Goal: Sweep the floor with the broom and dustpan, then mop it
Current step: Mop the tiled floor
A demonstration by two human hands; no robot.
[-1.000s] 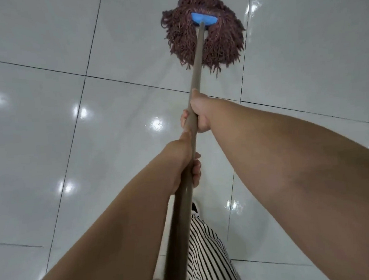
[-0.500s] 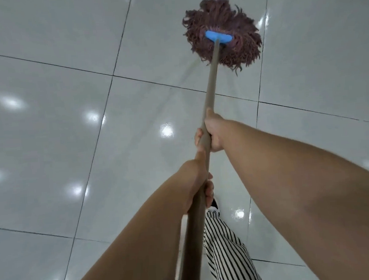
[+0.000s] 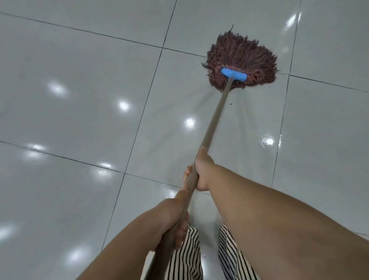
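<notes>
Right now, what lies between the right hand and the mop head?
In the head view, only the bare tan mop handle runs from the right hand up to the mop head; glossy floor tile lies beneath.

Glossy, smooth floor tiles (image 3: pixel 69 126); shaggy maroon yarn mop head (image 3: pixel 241 55) with blue plastic clamp (image 3: pixel 233 74); matt handle (image 3: pixel 213 124); striped cloth trousers (image 3: pixel 183 262).

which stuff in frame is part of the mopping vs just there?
In use:
mop head
mop handle
right hand, gripping handle
left hand, gripping handle lower down
tiled floor

Just there:
striped trousers
dark speck near the mop
</notes>
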